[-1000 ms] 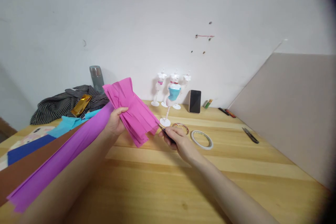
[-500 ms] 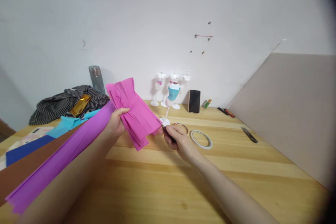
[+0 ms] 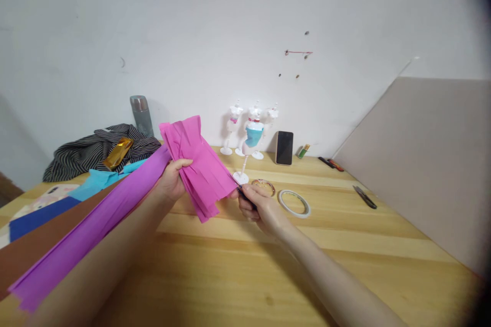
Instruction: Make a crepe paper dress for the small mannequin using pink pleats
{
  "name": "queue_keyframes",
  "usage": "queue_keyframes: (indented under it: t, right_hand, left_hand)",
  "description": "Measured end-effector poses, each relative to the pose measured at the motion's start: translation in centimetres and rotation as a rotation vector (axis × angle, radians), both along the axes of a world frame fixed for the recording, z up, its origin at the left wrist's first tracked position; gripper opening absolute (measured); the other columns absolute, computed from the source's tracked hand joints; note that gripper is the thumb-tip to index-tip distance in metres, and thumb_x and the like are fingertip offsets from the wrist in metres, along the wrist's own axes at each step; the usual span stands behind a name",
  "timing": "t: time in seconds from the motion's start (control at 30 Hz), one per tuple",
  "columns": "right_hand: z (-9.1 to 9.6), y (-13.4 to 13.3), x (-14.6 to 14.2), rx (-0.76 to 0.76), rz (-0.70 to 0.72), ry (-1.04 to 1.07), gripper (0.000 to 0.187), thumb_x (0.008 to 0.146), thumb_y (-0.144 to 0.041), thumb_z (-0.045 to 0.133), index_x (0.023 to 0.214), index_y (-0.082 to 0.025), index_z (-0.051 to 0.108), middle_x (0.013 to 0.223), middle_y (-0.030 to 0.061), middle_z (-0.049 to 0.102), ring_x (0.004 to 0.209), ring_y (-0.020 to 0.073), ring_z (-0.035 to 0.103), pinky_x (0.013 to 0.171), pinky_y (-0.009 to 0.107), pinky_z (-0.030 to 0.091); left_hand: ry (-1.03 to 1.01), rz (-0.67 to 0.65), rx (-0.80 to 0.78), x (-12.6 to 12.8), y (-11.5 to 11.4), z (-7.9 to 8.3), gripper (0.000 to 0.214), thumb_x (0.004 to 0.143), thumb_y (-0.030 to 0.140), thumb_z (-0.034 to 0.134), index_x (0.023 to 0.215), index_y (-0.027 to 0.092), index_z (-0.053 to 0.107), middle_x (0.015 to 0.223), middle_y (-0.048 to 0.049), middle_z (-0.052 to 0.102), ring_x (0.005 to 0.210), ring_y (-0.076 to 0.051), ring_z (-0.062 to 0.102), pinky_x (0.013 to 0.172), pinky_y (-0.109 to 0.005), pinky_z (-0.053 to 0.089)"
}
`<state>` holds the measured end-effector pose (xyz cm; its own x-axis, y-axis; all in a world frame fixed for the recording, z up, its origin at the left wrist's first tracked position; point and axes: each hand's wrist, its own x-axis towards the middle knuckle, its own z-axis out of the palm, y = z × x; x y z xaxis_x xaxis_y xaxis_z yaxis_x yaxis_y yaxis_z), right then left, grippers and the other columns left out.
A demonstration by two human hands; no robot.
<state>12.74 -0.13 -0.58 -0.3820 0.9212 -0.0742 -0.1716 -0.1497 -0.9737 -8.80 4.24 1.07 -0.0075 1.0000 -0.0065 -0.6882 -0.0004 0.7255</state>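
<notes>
My left hand (image 3: 173, 180) grips a folded bundle of bright pink crepe paper (image 3: 205, 171), thumb on top, holding it above the table. Black-handled scissors (image 3: 245, 196) are closed in my right hand (image 3: 261, 205), their blades at the paper's right edge and partly hidden by it. Just behind stands a small white mannequin (image 3: 253, 135) wrapped in blue on a round base. A long purple paper strip (image 3: 95, 230) runs beneath my left forearm.
More white mini mannequins (image 3: 233, 122) stand by the wall. A phone (image 3: 284, 148) leans there. Rolls of tape (image 3: 293, 203) lie right of my hand, and snips (image 3: 364, 197) farther right. At left are a striped cloth (image 3: 84, 156), brown paper (image 3: 57, 232) and a flask (image 3: 141, 116).
The pink paper and my left hand have shifted slightly to the right. My right hand stays at the paper's edge with the scissors, almost unmoved.
</notes>
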Motion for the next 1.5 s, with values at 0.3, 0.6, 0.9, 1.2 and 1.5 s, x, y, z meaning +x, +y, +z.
queue_keyframes:
  t: [0.3,0.6,0.9,1.2,1.5]
  right_hand:
    - [-0.13,-0.29,-0.45,-0.016,-0.008,0.061,0.042,0.074,-0.057,0.063,0.074,-0.016,0.056,0.048,-0.0113,0.021,0.041,0.0046,0.010,0.040,0.022,0.004]
    - [-0.21,-0.34,-0.49,-0.029,0.002,0.087,0.043,0.072,-0.058,0.065,0.072,-0.016,0.055,0.047,-0.0120,0.019,0.042,0.0043,0.010,0.040,0.021,0.004]
    - [-0.34,-0.29,-0.65,-0.041,-0.010,0.100,0.041,0.072,-0.055,0.067,0.068,-0.017,0.052,0.045,-0.0126,0.019,0.040,0.0036,0.010,0.040,0.021,0.004]
    - [-0.48,-0.26,-0.62,-0.071,-0.017,0.095,0.044,0.070,-0.059,0.067,0.072,-0.016,0.055,0.047,-0.0116,0.023,0.040,0.0032,0.012,0.039,0.020,0.004]
    - [-0.50,-0.40,-0.71,-0.059,-0.021,0.116,0.042,0.073,-0.056,0.066,0.073,-0.015,0.056,0.047,-0.0109,0.025,0.040,0.0033,0.013,0.040,0.021,0.003]
  left_hand:
    - [-0.011,0.022,0.014,0.13,0.01,-0.30,0.056,0.068,0.008,0.058,0.124,0.010,0.056,0.091,-0.0081,0.073,0.085,-0.024,0.068,0.086,-0.038,0.052]
    - [-0.002,0.013,0.029,0.12,-0.06,-0.32,0.056,0.068,0.008,0.057,0.124,0.007,0.056,0.090,-0.0085,0.073,0.084,-0.024,0.068,0.085,-0.036,0.051]
    - [0.041,0.005,0.043,0.17,-0.24,-0.26,0.051,0.066,0.011,0.060,0.117,0.006,0.060,0.092,-0.0100,0.073,0.089,-0.027,0.068,0.087,-0.039,0.051]
    - [0.053,-0.015,0.047,0.03,0.06,-0.76,0.048,0.065,0.013,0.060,0.113,0.007,0.061,0.094,-0.0110,0.072,0.093,-0.029,0.067,0.088,-0.042,0.051]
    - [0.045,-0.003,0.005,-0.09,-0.02,-0.26,0.053,0.065,0.009,0.059,0.118,0.007,0.059,0.090,-0.0096,0.072,0.086,-0.025,0.068,0.082,-0.038,0.053]
